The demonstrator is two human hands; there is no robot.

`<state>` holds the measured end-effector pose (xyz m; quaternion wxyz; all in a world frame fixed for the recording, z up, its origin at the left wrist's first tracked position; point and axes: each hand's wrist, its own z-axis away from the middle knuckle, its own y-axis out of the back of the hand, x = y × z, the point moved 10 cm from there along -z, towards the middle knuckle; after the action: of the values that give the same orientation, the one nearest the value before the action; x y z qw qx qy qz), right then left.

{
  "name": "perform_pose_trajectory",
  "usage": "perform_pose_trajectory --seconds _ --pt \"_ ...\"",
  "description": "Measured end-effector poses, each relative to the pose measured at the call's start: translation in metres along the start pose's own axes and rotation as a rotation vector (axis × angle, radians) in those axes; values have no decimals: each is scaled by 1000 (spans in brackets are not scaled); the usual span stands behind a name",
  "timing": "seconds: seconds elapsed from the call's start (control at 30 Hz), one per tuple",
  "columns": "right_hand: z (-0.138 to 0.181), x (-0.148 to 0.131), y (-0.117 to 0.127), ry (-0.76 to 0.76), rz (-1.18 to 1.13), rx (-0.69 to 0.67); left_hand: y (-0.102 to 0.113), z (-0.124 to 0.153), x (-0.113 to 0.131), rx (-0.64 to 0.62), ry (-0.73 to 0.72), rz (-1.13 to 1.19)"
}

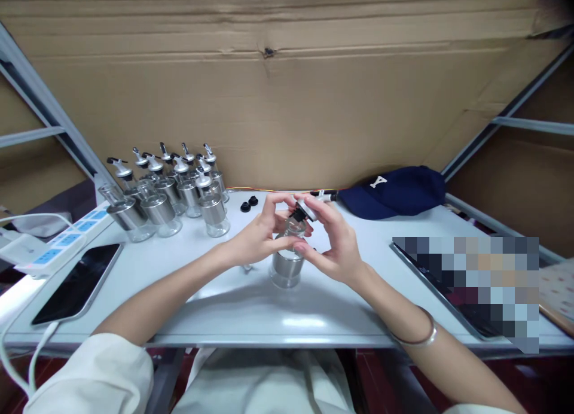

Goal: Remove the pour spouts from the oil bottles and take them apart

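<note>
A glass oil bottle with a steel sleeve [287,264] stands on the table in front of me. My left hand [262,234] is closed around its neck from the left. From the right, my right hand [337,241] grips a silver pour spout [307,209] with a black stopper. The spout is tilted at the bottle's mouth, and how deep the stopper sits I cannot tell. My right thumb reaches down near the neck, beside my left thumb. Fingers partly hide the bottle's neck.
Several similar bottles [191,195] are grouped at the left, most with spouts. Two black caps [249,203] lie behind my left hand. A phone [78,282] and power strip [67,240] sit left; a navy cap [399,192] and blurred-out flat device [439,288] right. Cardboard [291,115] walls the back.
</note>
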<state>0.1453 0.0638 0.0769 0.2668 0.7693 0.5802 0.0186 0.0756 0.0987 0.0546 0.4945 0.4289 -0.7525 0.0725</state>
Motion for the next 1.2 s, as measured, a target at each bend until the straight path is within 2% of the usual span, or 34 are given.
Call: perform_pose_trajectory --seconds 0.17,0.3,0.47,0.67,0.83,1.03,1.2 --pt "-1 -1 2 1 17 38 1 2 4 -33 -10 -34" --pt "-4 -6 0 15 64 10 -1 3 3 -62 -7 -22" --pt "-3 -4 -6 -6 47 -49 0 2 5 -38 -53 36" --pt "3 5 -6 -40 -85 -6 -1 3 1 -36 -18 10" --pt "4 4 -2 -10 -59 16 5 2 -2 -5 12 8" --pt "2 4 0 42 -90 10 0 0 -8 -111 65 229" --pt "2 6 -3 36 -126 -17 3 0 -12 -105 114 330"
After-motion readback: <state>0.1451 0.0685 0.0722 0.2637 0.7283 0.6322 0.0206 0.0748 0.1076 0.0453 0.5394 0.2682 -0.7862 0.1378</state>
